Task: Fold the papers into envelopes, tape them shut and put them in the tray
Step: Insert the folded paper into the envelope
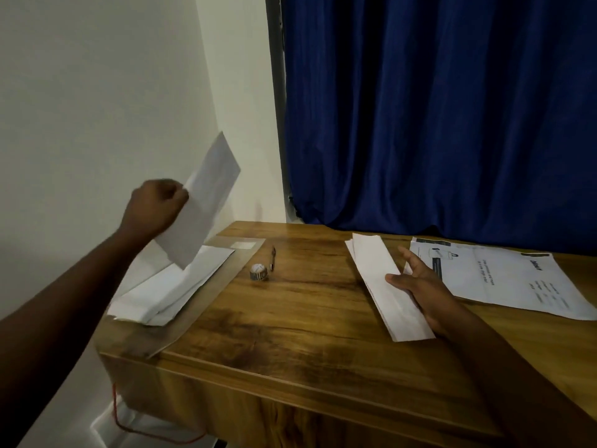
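Envelope (202, 202) hangs tilted in the air at far left, pinched in your left hand (155, 205), above the white pile (168, 286) on the flat brown tray (206, 299). Your right hand (416, 286) grasps folded papers (384, 286) on the bench (290, 318), thumb on top. Tape roll (259, 272) and pen (273, 257) lie between.

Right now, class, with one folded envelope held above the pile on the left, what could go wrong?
1. The left hand pinches the envelope only at one edge; it may slip and miss the tray.
2. The pile lies loosely fanned near the table corner and could slide off.
3. The tape roll might roll away.
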{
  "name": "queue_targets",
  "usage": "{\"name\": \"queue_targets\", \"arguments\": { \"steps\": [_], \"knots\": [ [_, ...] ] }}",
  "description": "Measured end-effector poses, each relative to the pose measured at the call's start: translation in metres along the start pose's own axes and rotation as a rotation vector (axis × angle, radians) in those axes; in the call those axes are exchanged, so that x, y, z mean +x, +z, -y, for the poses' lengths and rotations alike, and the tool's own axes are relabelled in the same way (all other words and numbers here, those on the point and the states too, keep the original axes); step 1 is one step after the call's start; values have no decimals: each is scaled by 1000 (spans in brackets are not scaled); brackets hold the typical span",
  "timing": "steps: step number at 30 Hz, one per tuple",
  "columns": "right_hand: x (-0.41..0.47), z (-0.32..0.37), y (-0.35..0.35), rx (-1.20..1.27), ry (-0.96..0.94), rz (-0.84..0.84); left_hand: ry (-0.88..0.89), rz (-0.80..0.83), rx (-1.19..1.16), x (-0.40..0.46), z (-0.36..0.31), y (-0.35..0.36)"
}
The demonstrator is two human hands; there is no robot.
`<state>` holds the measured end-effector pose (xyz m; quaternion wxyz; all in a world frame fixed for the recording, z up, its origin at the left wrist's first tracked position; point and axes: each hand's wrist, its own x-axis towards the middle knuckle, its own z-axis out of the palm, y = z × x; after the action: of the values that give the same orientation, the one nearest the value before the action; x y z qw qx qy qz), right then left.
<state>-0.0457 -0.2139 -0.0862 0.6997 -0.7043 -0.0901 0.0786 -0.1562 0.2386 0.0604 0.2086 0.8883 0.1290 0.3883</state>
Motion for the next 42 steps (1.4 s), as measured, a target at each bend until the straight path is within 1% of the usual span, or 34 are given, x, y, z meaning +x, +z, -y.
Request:
{"name": "queue_targets", "arguments": {
  "steps": [1,3,4,6,8,11,14,16,19,21,25,27,30,33,37,39,42],
  "knots": [
    [1,0,0,-12,-42,1,8,-50,-197,1,-15,-3],
    [1,0,0,11,-89,17,-39,-46,-620,-3,-46,2],
    [-2,1,0,9,-88,18,-83,-10,-793,-7,-60,10],
    [-8,2,0,17,-88,-8,-163,103,-1055,-20,-84,34],
    [-15,6,3,12,-124,-48,-235,199,-1249,-37,-106,67],
    [-21,13,5,98,-183,-3,-339,285,-1491,-64,-140,121],
    [-20,25,2,159,-257,-10,-416,370,-1661,-80,-173,164],
    [-14,38,-4,124,-316,-38,-489,424,-1769,-84,-192,184],
    [4,52,-16,21,-384,-122,-557,493,-1872,-84,-212,208],
    [17,55,-24,-17,-391,-152,-606,523,-1927,-82,-219,221],
    [37,41,-29,-208,-372,-243,-721,528,-1927,-78,-216,245],
    [44,31,-25,-260,-405,-256,-746,531,-1912,-77,-209,254],
    [47,24,-16,-229,-465,-236,-740,555,-1887,-78,-203,261],
    [44,23,-13,-225,-499,-273,-728,588,-1874,-79,-199,266],
    [35,26,-15,-362,-612,-319,-655,675,-1860,-87,-203,266],
    [27,27,-18,-558,-716,-358,-630,738,-1812,-93,-209,263],
    [23,27,-22,-1047,-899,-450,-654,799,-1810,-98,-214,259]
  ]
}}
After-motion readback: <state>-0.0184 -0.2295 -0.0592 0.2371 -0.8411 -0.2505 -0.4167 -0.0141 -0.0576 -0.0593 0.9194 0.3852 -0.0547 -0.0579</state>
